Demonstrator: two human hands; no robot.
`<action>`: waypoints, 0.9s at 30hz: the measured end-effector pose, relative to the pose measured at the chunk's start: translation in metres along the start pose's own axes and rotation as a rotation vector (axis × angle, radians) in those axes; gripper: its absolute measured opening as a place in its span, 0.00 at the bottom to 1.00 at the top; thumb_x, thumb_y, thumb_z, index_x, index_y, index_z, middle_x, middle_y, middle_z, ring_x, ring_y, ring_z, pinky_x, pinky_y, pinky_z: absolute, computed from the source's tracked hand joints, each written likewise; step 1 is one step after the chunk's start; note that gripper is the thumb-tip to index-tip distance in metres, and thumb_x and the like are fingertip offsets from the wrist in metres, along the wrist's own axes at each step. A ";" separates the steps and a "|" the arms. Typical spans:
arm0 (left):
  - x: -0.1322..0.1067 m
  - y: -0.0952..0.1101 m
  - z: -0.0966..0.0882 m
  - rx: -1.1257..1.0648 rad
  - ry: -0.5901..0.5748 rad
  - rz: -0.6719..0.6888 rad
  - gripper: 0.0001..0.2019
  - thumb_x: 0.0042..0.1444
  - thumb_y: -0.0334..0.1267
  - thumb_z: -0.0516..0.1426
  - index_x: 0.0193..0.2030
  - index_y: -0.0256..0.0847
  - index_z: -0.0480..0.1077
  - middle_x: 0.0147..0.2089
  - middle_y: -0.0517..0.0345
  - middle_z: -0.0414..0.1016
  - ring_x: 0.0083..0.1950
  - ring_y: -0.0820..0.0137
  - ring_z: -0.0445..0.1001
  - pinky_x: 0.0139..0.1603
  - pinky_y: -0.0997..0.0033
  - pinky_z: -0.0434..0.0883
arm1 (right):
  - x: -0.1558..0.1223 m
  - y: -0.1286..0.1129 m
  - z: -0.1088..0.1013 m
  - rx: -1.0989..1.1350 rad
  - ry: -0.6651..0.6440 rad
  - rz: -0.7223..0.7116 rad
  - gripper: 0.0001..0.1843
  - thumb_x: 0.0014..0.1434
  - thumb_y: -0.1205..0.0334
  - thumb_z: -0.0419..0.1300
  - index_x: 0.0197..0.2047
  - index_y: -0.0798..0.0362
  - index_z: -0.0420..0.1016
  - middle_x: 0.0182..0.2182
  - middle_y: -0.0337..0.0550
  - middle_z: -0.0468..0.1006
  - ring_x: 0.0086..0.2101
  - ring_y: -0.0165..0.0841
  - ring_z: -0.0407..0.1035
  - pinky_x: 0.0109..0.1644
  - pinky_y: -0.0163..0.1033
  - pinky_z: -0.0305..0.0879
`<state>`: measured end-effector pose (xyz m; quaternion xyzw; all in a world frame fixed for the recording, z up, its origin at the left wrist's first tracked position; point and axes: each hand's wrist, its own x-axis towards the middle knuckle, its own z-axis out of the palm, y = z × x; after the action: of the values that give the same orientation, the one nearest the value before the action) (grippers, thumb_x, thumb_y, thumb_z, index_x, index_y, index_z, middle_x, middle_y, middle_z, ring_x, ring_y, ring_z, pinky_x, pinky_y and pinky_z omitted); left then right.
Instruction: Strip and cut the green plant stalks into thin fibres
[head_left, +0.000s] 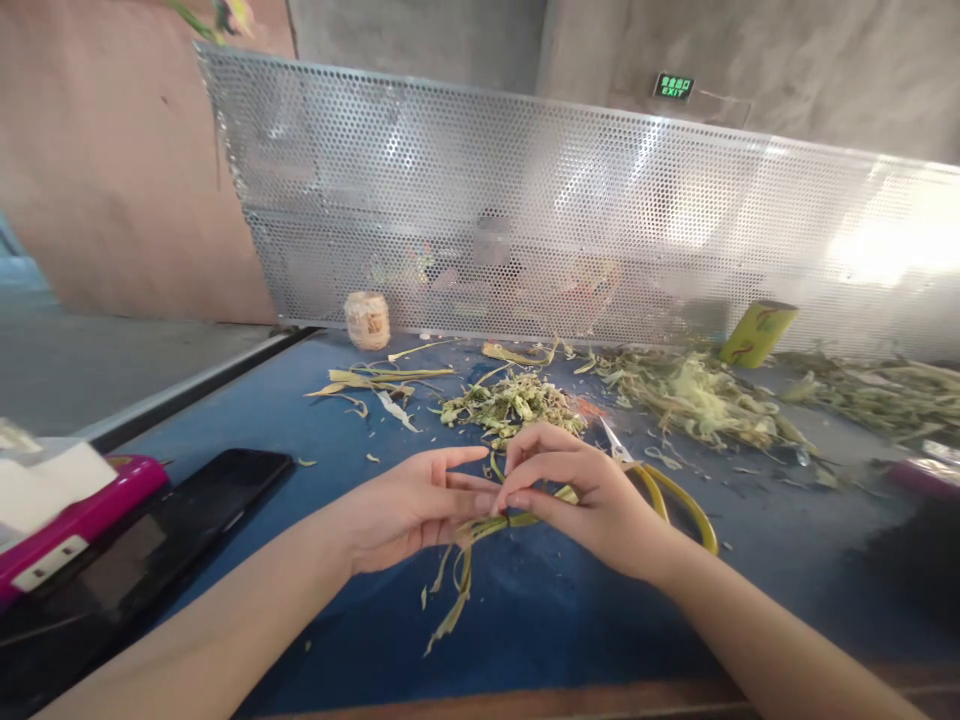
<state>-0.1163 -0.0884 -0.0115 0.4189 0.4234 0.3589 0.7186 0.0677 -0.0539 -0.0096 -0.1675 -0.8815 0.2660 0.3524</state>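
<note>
My left hand [420, 508] is palm-up, its thumb and a finger closed on a bunch of thin yellow-green dried plant strips [459, 590]. The loose ends dangle below it, over the blue tabletop. Meeting it fingertip to fingertip, my right hand [574, 500] pinches the same strips, partly covering the spot where they are gripped. Scissors with yellow handles [701, 515] lie just beyond my right wrist, blades pointing away. Right behind my hands sits a heap of short green plant clippings [517, 402].
Longer strips [390, 376] lie at back left, near a pale jar-shaped object [367, 320]. A bigger plant pile [697, 395] and a tilted green can [759, 333] occupy the right. A perforated metal screen [450, 180] borders the back; a black phone [240, 475] lies at left.
</note>
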 end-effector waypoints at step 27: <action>-0.002 -0.004 -0.002 0.100 -0.149 0.006 0.31 0.44 0.30 0.60 0.56 0.38 0.54 0.26 0.59 0.71 0.27 0.72 0.71 0.23 0.75 0.67 | -0.001 -0.006 -0.004 0.118 -0.164 0.022 0.06 0.54 0.68 0.56 0.30 0.54 0.74 0.31 0.41 0.65 0.34 0.26 0.64 0.40 0.35 0.63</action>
<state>-0.1179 -0.0909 -0.0154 0.4811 0.3849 0.3076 0.7251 0.0707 -0.0580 -0.0041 -0.1336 -0.8883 0.3341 0.2854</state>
